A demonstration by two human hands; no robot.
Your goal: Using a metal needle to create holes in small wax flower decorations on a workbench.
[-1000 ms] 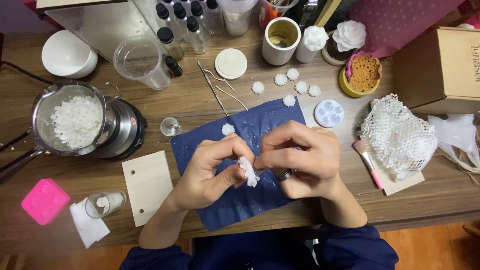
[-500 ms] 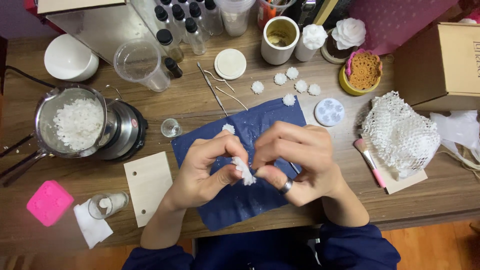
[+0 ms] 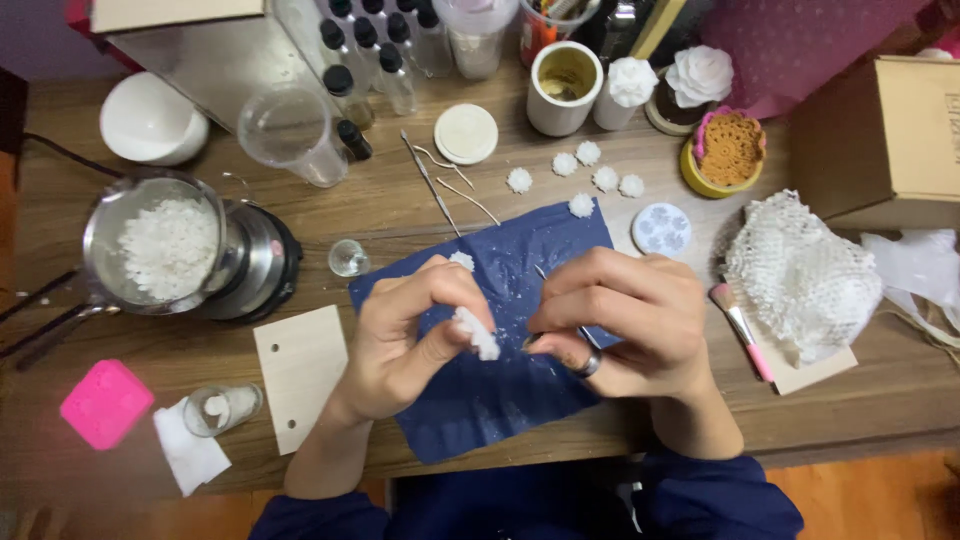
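My left hand (image 3: 405, 330) pinches a small white wax piece (image 3: 478, 334) between thumb and fingers, above a dark blue sheet (image 3: 500, 390) on the wooden table. My right hand (image 3: 625, 320), with a ring on one finger, is closed around a thin metal tool (image 3: 541, 272) whose tip sits close to the wax piece. A little white wax flower (image 3: 461, 260) lies on the sheet just behind my left fingers. Several more small white wax flowers (image 3: 585, 168) lie on the table beyond the sheet.
A metal pot of white wax flakes (image 3: 165, 245) sits on a heater at left. Nearby are a pink mould (image 3: 105, 402), a small glass (image 3: 222, 408), a wooden tag (image 3: 300, 372), metal picks (image 3: 430, 185), a round mould (image 3: 661, 229), white netting (image 3: 800, 275), a pink brush (image 3: 740, 330) and a cardboard box (image 3: 885, 140).
My hands have drawn slightly apart, so the white wax piece now shows more clearly in my left fingers. The right hand has shifted a little to the right.
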